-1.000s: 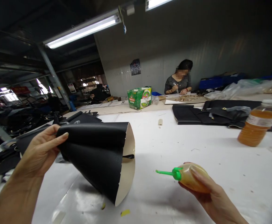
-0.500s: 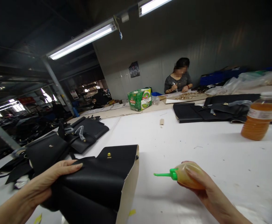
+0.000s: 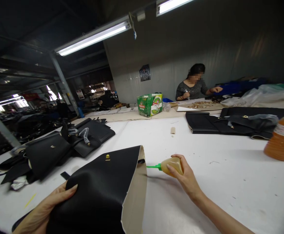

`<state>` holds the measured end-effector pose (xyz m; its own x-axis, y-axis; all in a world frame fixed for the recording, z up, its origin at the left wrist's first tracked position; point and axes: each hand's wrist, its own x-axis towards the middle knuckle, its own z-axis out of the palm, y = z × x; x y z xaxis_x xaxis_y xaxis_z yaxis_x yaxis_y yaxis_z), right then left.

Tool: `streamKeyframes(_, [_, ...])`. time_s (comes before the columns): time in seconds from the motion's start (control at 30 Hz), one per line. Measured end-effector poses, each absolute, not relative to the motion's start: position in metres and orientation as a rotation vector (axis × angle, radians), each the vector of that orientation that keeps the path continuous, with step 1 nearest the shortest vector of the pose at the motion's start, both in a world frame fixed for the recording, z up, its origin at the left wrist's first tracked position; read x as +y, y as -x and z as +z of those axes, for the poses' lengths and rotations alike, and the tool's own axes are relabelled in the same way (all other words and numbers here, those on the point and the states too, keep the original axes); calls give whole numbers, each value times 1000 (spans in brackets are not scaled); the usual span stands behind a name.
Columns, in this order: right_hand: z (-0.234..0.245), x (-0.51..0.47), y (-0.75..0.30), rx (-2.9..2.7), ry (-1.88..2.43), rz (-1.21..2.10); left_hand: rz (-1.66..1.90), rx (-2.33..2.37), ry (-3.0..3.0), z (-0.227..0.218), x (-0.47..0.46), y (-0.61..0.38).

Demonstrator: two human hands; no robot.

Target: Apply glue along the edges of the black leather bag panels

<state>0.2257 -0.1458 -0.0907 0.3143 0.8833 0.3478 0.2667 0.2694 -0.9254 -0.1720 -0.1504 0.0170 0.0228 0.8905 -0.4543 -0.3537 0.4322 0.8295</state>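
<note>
My left hand (image 3: pixel 55 203) grips a black leather bag panel (image 3: pixel 100 185), thumb on top and fingers hidden underneath. The panel's pale lining (image 3: pixel 137 195) shows at its open right side, and a small gold fitting sits near its far edge. In my right hand (image 3: pixel 184 172) is a squeeze bottle (image 3: pixel 172 166) of yellowish liquid, pinched between thumb and fingers. Its thin green nozzle (image 3: pixel 154 166) points left, the tip at the panel's right edge close to a small black tab (image 3: pixel 141 161); whether it touches cannot be told.
Black leather bag pieces (image 3: pixel 49 146) lie at left, more (image 3: pixel 205 123) at far right. A large bottle of orange liquid (image 3: pixel 281 139) stands at right. A green carton (image 3: pixel 149 104) is at the back. Across the table sits a co-worker (image 3: pixel 192 86). A beige scrap (image 3: pixel 172 130) lies mid-table.
My right hand has moved the squeeze bottle left and up, bringing its nozzle to the panel's edge. The panel is raised and opened wider toward me. The co-worker's one arm has reached outward.
</note>
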Motion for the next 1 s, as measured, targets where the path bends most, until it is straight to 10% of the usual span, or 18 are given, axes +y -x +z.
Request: streamKeyframes(1.0, [-94, -94, -232, -1505, 1280, 582, 1041, 1203, -683, 48, -128, 155])
